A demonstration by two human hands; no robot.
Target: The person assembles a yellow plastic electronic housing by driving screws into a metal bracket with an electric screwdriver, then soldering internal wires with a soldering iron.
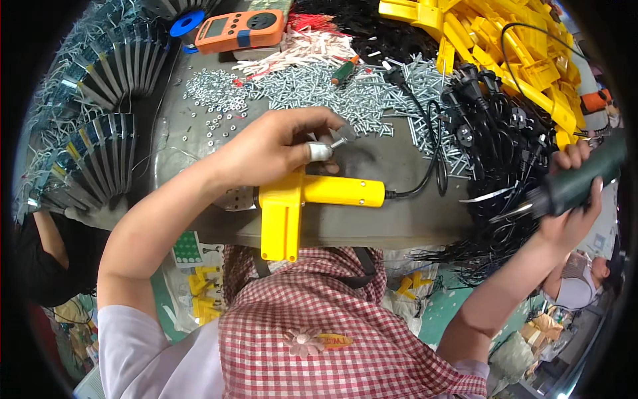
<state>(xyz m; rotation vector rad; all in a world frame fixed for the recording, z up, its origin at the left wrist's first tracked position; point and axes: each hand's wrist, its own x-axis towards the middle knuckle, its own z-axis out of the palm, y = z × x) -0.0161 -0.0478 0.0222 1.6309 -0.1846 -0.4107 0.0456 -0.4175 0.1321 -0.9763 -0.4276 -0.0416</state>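
Observation:
My left hand (272,146), white tape wrapped on its thumb, is closed in a pinch on a small silver screw (339,141) above the table. Just under that hand lies a yellow plastic housing (282,216) with a handle pointing right and a block hanging over the table's front edge. A black cord leaves the end of the handle. Off to the right, my right hand (571,199) grips a dark green power screwdriver (581,176), raised and tilted with its metal bit pointing left. Some of its fingers are hidden behind the tool.
Loose screws (299,86) and nuts (216,100) cover the table's middle. Yellow housings (518,46) pile up at the back right, above black plug cords (505,126). An orange multimeter (240,30) lies at the back. Finned metal parts (100,159) stand left. Other people sit nearby.

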